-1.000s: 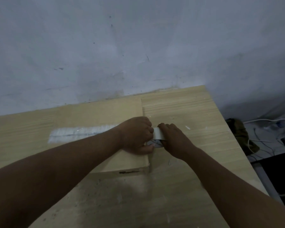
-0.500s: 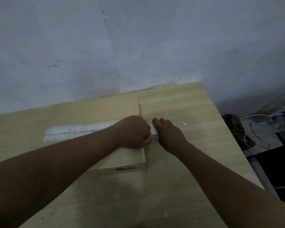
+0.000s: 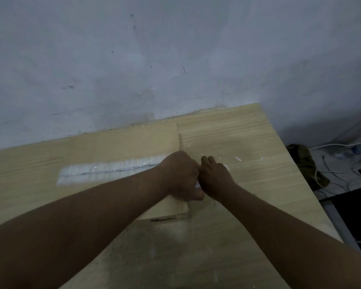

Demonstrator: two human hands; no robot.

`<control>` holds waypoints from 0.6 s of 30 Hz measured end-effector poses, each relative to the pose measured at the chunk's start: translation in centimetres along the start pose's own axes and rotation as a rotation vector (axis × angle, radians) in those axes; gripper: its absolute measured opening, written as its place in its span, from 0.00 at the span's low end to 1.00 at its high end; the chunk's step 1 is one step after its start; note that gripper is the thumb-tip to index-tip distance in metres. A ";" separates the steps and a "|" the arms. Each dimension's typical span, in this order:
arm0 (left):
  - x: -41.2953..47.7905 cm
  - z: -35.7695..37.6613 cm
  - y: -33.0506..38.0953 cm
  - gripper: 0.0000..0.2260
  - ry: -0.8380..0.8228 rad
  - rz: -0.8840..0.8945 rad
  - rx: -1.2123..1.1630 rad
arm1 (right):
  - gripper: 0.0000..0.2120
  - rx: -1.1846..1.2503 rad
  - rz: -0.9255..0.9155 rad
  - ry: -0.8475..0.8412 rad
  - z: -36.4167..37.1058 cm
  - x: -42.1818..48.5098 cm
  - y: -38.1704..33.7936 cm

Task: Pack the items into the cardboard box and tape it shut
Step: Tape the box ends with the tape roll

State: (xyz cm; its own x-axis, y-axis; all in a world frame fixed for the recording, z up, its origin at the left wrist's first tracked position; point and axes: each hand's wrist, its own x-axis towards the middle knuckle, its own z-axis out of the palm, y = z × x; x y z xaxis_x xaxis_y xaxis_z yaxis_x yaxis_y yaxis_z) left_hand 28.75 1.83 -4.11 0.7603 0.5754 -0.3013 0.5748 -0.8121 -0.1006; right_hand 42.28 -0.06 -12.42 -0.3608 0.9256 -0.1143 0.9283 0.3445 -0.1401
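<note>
Left hand (image 3: 181, 176) fisted on cardboard box (image 3: 121, 142) | right hand (image 3: 215, 178) curled, touching it

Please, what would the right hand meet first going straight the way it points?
The right hand would likely cross bare table beside the cardboard box, then reach the wall; depth is unclear.

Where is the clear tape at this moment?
In the head view, the clear tape lies along the top seam of the cardboard box, left of centre; its right end disappears under the left hand.
</note>
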 end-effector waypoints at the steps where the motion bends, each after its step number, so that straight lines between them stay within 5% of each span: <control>1: 0.2 -0.1 0.1 0.24 -0.021 0.002 0.003 | 0.24 0.010 -0.005 -0.009 0.1 0.1 0.0; 7: 0.7 -1.1 0.7 0.22 -0.173 -0.007 0.081 | 0.31 0.161 -0.016 -0.029 -0.2 0.0 0.7; 14: 0.9 -1.2 0.7 0.26 -0.227 -0.055 0.130 | 0.24 0.092 -0.015 -0.022 -0.9 -0.9 1.2; 18: 0.9 -0.7 0.1 0.30 -0.237 -0.050 0.150 | 0.33 0.151 0.042 -0.051 0.0 -1.1 1.2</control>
State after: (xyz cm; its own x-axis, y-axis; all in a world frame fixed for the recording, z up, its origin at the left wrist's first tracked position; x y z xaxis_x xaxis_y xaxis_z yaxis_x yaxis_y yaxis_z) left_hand 29.71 2.36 -3.71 0.6304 0.5907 -0.5036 0.5447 -0.7989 -0.2551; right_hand 43.78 -0.70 -12.51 -0.3295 0.9282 -0.1727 0.9198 0.2744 -0.2804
